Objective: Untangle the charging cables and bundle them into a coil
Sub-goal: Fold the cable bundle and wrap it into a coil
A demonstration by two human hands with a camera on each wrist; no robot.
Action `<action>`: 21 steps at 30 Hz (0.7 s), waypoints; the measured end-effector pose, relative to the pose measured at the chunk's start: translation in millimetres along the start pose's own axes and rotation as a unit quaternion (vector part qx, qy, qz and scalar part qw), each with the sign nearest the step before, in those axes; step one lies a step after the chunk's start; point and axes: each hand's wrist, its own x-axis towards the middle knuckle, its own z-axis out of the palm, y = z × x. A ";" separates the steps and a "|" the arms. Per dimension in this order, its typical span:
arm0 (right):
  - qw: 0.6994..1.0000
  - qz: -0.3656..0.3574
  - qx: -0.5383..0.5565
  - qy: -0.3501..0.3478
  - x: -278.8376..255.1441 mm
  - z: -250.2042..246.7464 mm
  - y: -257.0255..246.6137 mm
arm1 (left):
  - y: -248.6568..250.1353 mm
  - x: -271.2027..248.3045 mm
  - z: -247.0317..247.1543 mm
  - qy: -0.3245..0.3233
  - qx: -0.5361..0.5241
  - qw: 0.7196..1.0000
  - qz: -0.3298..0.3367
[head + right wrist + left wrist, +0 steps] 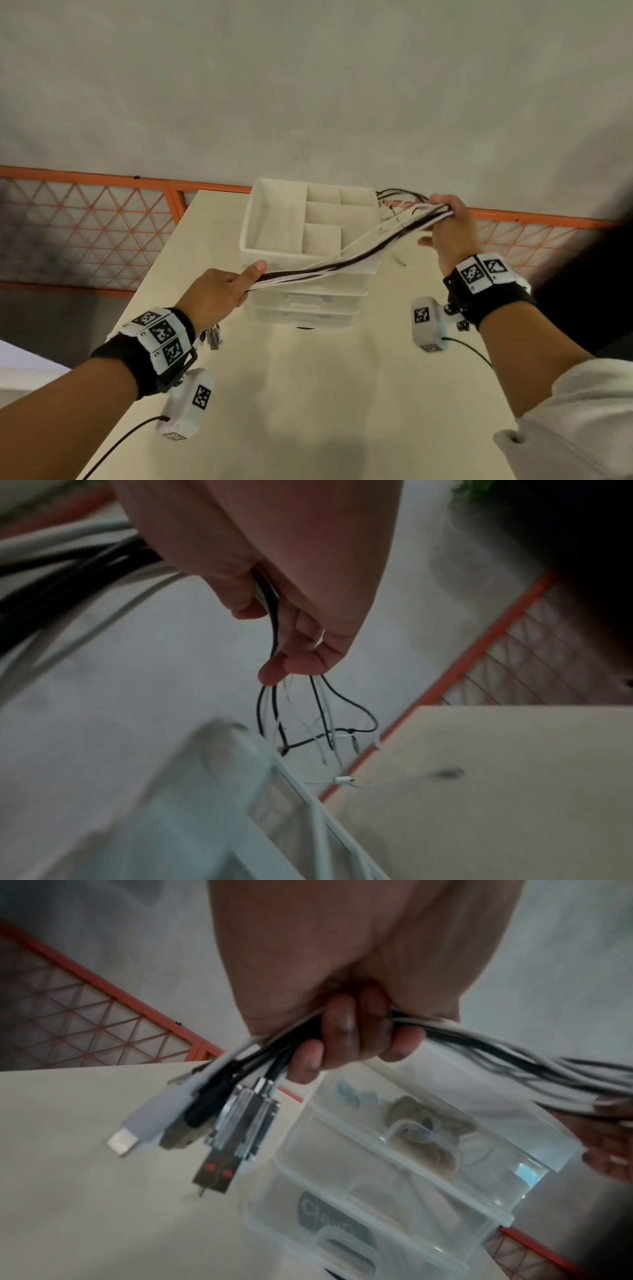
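Untangling looks largely done: the black and white charging cables (346, 260) run side by side, stretched above the white plastic drawer organiser (305, 240); left hand (219, 291) grips the plug ends, right hand (448, 229) clasps the thin tails (a few dangle loose); coiling, I judge, has not begun.

We see a pale grey floor (308, 85), an orange lattice railing (85, 219) behind our cream table (325, 394), a white plastic drawer unit (305, 260) on it, dim even light
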 end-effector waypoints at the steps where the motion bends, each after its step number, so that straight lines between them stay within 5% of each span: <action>1: 1.000 0.023 0.004 -0.007 -5.0 -3.0 17.6 | -0.6 -0.8 -0.1 0.006 -0.003 1.000 -0.002; 8: 0.975 0.193 -0.075 -0.076 -58.7 -31.6 141.1 | -8.8 -8.9 10.2 -0.017 0.047 0.998 -0.037; 13: 0.902 0.256 -0.287 -0.197 -87.3 -55.8 182.7 | -5.9 -19.3 19.8 -0.029 0.106 0.993 -0.031; 16: 0.877 0.196 -0.380 -0.218 -93.9 -62.1 167.4 | 3.9 -25.4 21.2 -0.019 0.117 0.993 -0.015; 21: 0.943 0.036 -0.271 -0.191 -104.8 -39.9 95.7 | 30.4 -37.4 20.5 -0.053 0.074 0.995 0.031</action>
